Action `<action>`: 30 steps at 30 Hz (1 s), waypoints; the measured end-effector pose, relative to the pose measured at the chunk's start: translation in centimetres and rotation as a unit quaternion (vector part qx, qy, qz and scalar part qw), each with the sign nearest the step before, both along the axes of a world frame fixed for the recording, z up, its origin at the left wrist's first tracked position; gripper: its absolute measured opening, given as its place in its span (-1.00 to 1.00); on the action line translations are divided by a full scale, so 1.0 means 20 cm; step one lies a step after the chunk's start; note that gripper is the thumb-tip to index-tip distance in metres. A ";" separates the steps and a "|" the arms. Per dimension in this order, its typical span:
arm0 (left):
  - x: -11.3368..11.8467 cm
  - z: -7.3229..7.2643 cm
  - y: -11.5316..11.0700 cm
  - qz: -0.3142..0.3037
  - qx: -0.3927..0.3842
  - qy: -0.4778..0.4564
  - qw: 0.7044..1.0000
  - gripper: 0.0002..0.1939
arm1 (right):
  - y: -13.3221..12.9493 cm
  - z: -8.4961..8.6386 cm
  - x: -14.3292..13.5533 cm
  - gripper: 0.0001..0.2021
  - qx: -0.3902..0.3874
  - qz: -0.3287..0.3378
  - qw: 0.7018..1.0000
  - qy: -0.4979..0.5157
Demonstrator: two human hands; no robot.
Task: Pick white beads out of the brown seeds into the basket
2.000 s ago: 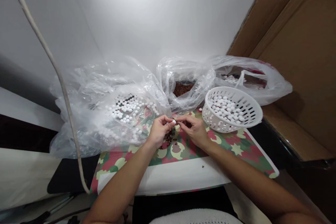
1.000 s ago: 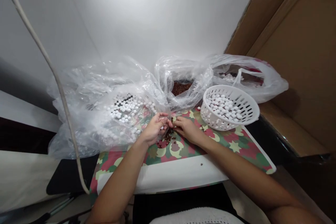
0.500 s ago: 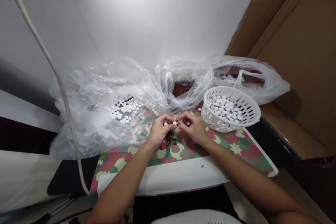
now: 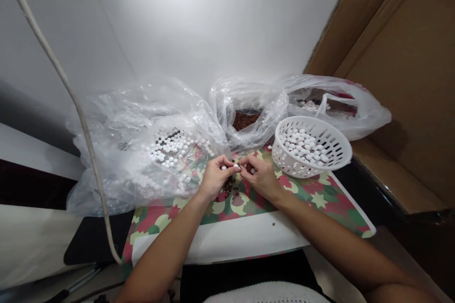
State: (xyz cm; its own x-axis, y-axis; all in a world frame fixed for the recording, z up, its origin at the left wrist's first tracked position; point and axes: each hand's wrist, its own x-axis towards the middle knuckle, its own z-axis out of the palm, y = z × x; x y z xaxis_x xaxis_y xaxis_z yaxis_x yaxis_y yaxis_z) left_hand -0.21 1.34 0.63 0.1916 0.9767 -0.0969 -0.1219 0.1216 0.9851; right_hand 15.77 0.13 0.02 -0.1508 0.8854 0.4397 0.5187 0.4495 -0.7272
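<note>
Wall (image 4: 213,23), one, pale, behind everything. Cardboard (image 4: 401,61), one large brown stretch, on the right. Desk (image 4: 320,203), one, under a red, green and cream patterned cover. Plastic bags, three, clear and crumpled: the left bag (image 4: 117,109), widest, with many white balls (image 4: 172,144); the middle bag (image 4: 227,92), open on brown bits (image 4: 243,120); the right bag (image 4: 373,113), also with white balls inside. Cable (image 4: 83,123), one, pale, hanging down in front of the left bag. Basket (image 4: 289,161), one, white, slotted, partly filled with white balls, just beside the middle bag. Hands, two, bare, meeting over the desk: the left hand (image 4: 212,180) pinches a small ball (image 4: 236,166) between thumb and finger, a second ball (image 4: 223,167) tucked behind; the right hand (image 4: 266,181) has its fingertips pressed together close to the pinched ball, a third ball (image 4: 252,170) within its curled fingers. Whether that right grip pinches anything cannot be told. Changed: a second ago the fingers were lower, at the loose crumbs (image 4: 228,188); now both hands attend to one ball. Stray ball (image 4: 269,147), one, near the basket. Brands, labels, writing: none readable.
</note>
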 end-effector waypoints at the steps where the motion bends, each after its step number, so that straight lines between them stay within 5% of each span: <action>1: 0.00 0.00 0.00 -0.001 0.001 -0.003 1.000 -0.49 | 0.00 0.00 0.00 -0.81 0.002 0.003 1.000 0.000; 19: -0.01 -0.03 0.00 0.026 0.011 0.002 1.000 -0.52 | 0.00 -0.02 0.01 -0.81 0.048 0.080 0.996 0.003; 27: -0.04 -0.04 0.04 -0.025 0.002 -0.017 1.000 -0.45 | 0.04 0.01 0.03 -0.72 -0.100 0.140 0.980 0.098; 30: -0.04 -0.01 0.04 -0.035 -0.018 -0.027 0.999 -0.40 | 0.07 -0.01 0.01 -0.69 -0.212 0.149 0.944 0.205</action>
State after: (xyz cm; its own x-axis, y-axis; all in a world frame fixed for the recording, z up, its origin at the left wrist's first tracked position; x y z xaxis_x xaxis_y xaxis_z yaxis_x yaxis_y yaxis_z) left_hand -0.92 2.06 0.44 0.2646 0.9570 -0.1189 -0.1650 0.1664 0.9722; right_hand 15.94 1.49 -0.25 -0.3141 0.9402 0.1316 0.0508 0.1550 -0.9866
